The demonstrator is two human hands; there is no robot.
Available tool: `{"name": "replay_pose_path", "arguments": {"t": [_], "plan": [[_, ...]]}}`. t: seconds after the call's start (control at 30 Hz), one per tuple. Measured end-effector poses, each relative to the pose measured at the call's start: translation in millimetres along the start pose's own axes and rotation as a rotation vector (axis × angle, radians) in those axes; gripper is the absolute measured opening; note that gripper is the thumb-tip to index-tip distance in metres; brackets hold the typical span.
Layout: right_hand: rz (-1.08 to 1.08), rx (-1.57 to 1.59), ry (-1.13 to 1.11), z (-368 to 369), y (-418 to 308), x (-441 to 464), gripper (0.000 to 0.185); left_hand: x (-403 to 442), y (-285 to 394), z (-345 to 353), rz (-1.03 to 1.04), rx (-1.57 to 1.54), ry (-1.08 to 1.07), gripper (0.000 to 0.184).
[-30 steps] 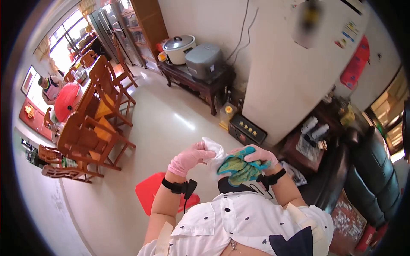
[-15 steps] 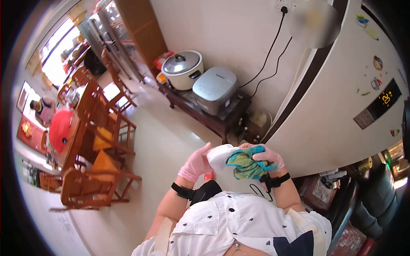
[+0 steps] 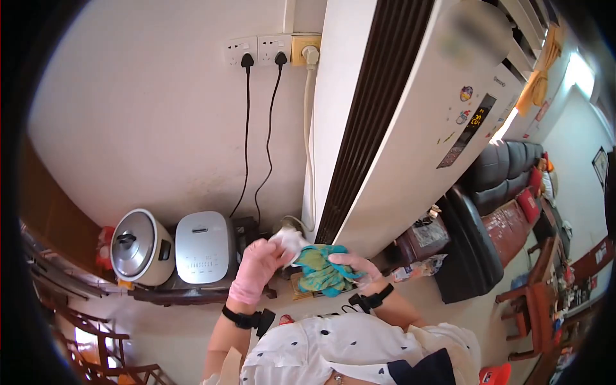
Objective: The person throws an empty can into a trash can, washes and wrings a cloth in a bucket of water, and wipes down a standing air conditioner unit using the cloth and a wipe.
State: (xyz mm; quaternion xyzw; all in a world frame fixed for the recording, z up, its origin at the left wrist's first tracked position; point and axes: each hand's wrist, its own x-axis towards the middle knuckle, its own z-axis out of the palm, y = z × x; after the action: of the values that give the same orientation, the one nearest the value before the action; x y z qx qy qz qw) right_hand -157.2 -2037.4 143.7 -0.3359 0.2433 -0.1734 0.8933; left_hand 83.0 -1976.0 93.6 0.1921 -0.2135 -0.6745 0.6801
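My left hand [image 3: 256, 266], in a pink glove, pinches a crumpled white cloth [image 3: 290, 242] in front of my chest. My right hand [image 3: 360, 268], gloved in pink too, grips a bunched green cloth with blue edging [image 3: 317, 273], its thumb lying across the top. The two cloths touch or overlap between my hands. Where the fingers go behind the fabric, they are hidden.
A tall white floor-standing air conditioner [image 3: 391, 160] rises just ahead on the right. To the left, a silver rice cooker [image 3: 204, 247] and a round lidded cooker [image 3: 142, 247] stand on a low dark bench. Behind the air conditioner is a black sofa [image 3: 465, 250].
My view has swung right, from the dining chairs toward the wall sockets, air conditioner and sofa. The white cloth looks more crumpled; both hands keep hold of the cloths.
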Motion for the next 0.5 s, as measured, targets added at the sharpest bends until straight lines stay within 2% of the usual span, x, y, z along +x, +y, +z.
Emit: {"name": "replay_pose_path", "arguments": {"t": [0.03,0.13,0.2,0.23,0.27,0.3,0.33,0.37,0.4,0.47,0.5], "plan": [[-0.094,0.000,0.047,-1.7,4.3,-4.8,0.054,14.6,7.5,16.4,0.047,0.059,0.093,0.020],[-0.159,-0.044,0.139,-33.6,8.2,-24.3,0.052,57.6,3.5,21.3,0.179,0.008,0.212,0.015],[-0.194,-0.066,0.226,-29.2,3.8,-48.2,0.051,91.0,-11.4,12.0,0.145,-0.079,0.191,0.011],[-0.255,-0.076,0.302,-31.1,1.8,-55.3,0.050,112.5,-29.6,-11.3,0.177,-0.175,0.076,0.009],[-0.256,-0.079,0.289,-42.4,4.2,-61.6,0.050,129.3,-41.0,-22.8,0.159,-0.209,0.067,0.013],[-0.306,-0.051,0.376,-55.1,11.2,-70.9,0.048,139.9,-50.3,-23.1,0.225,-0.196,0.116,0.018],[-0.359,-0.020,0.466,-65.0,17.8,-77.4,0.045,149.6,-57.3,-19.8,0.286,-0.181,0.162,0.024],[-0.365,-0.011,0.468,-70.1,21.8,-81.8,0.045,157.2,-56.7,-12.7,0.333,-0.107,0.114,0.033],[-0.390,0.026,0.486,-71.6,26.0,-87.5,0.043,160.3,-52.8,2.0,0.320,-0.103,0.111,0.033],[-0.423,0.064,0.522,-71.7,34.7,-97.6,0.041,170.0,-49.1,31.0,0.449,-0.078,-0.014,0.036],[-0.432,0.024,0.575,-70.6,39.8,-101.2,0.042,180.9,-51.0,36.9,0.457,-0.012,-0.004,0.036]]}}
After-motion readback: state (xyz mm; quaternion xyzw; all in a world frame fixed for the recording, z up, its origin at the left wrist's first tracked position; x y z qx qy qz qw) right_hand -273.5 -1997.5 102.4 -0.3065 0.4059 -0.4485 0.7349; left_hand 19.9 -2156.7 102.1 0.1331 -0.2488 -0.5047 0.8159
